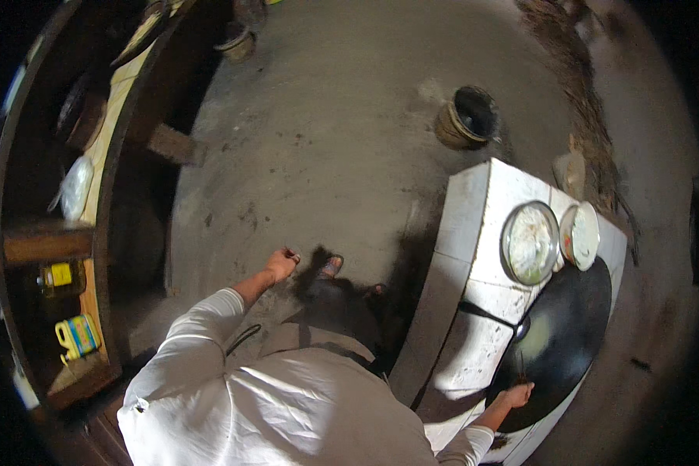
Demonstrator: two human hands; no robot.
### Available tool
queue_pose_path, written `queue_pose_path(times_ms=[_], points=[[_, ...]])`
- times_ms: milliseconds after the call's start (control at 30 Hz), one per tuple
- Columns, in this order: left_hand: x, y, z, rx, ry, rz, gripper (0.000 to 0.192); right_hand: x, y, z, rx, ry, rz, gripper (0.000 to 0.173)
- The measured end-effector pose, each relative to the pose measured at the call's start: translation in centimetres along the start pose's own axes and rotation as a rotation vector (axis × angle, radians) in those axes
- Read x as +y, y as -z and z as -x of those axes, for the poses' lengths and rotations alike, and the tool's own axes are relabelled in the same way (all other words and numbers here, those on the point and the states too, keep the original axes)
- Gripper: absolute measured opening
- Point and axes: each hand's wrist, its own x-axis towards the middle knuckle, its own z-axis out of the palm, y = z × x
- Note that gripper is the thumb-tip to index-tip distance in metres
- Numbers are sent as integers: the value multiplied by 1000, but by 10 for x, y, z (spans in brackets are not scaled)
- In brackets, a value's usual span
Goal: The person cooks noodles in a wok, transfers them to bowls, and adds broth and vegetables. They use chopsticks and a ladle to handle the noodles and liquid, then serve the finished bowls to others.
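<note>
My right hand (518, 396) is over the near side of a large black pan (576, 332) on a white-tiled stove counter (460, 361). Its fingers are closed around a thin utensil (522, 364) that points into the pan. A pale patch shows in the pan; food or glare, I cannot tell. Across the counter's edge lies a black handle (486, 313), with a shiny end at the pan's rim. My left hand (282, 265) hangs over the floor, fingers curled, with nothing visible in it. Beyond the pan sit a metal-rimmed dish (530, 243) and a white bowl (582, 236), both with pale contents.
A bucket (457, 129) stands on the floor past the counter's far end. Along the left runs a wooden shelf unit (49, 247) holding an oil bottle (61, 278), a yellow jug (78, 336) and a plastic bag (77, 189). Dry brushwood (585, 110) lies at far right.
</note>
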Motion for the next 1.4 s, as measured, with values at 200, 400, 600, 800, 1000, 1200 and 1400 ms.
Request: queue_pose_path(times_ms=[200, 400, 600, 800, 1000, 1200, 1400], points=[[40, -13, 7, -63, -55, -439, 52, 5, 8, 32, 71, -172, -713, 35], [63, -20, 26, -122, -119, -390, 52, 3, 8, 32, 117, -153, -835, 33], [45, -15, 8, -52, -94, -365, 49, 3, 10, 37, 201, -185, -617, 36], [45, -2, 6, -92, -49, -458, 56, 9, 3, 31, 236, -179, -407, 43], [44, -9, 23, -61, -73, -400, 56, 11, -4, 23, 243, -199, -462, 43], [23, -29, 1, -37, -80, -260, 47, 30, -21, 15, 188, 40, -737, 34], [30, -17, 5, -135, -60, -132, 39, 34, -29, 23, 229, 36, -821, 25]])
